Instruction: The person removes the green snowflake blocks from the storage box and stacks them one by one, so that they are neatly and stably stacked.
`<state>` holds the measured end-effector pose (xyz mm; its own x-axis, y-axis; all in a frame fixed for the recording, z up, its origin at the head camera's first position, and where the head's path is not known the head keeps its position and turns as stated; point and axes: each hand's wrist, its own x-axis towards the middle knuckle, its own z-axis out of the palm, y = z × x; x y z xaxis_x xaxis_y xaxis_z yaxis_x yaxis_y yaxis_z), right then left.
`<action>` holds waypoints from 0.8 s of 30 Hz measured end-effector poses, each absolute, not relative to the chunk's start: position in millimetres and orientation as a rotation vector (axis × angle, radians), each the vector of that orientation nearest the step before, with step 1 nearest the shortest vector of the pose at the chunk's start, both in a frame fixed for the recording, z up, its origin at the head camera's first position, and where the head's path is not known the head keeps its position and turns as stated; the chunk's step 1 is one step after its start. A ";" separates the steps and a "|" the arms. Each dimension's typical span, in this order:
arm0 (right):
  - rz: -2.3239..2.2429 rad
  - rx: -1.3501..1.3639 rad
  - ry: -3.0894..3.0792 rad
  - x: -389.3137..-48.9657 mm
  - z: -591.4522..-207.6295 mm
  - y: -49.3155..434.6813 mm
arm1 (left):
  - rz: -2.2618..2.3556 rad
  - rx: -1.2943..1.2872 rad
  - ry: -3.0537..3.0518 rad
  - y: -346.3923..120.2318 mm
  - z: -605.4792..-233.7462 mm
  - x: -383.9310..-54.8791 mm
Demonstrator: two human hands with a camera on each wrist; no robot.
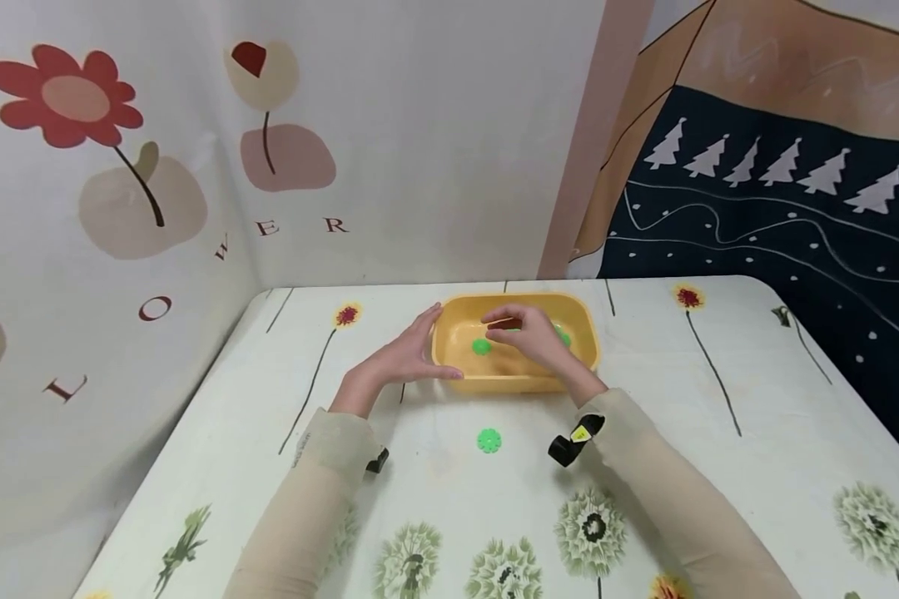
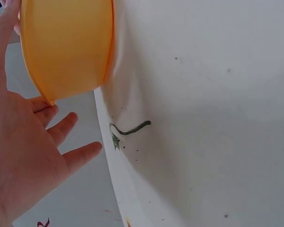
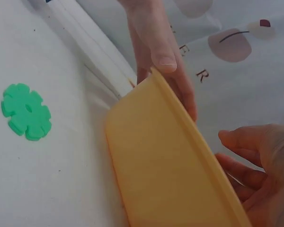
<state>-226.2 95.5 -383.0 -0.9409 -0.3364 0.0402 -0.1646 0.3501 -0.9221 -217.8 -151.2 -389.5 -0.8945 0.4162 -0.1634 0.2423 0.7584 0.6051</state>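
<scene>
A yellow plastic basin (image 1: 520,384) stands on the table with green notched discs inside, one disc (image 1: 481,346) left of centre and another (image 1: 563,335) toward the right. My left hand (image 1: 404,358) rests on the basin's left front corner, thumb along the front rim and fingers spread at the left side. Over the basin hovers my right hand (image 1: 528,334), fingers bent and apart from the thumb. A dark red patch (image 1: 504,324) shows between them; whether it is a piece or shadow is unclear. In the right wrist view no held piece is visible.
A loose green flower-shaped disc (image 1: 489,441) lies on the table in front of the basin. The flower-printed tablecloth (image 1: 434,466) covers the tabletop. Behind stand a printed curtain (image 1: 419,150) and, at the right, a dark cloth with white trees (image 1: 757,225).
</scene>
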 end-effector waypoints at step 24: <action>-1.226 -0.473 2.490 -242.9 -409.9 78.4 | 0.896 0.543 2.660 -151.5 -393.9 -215.2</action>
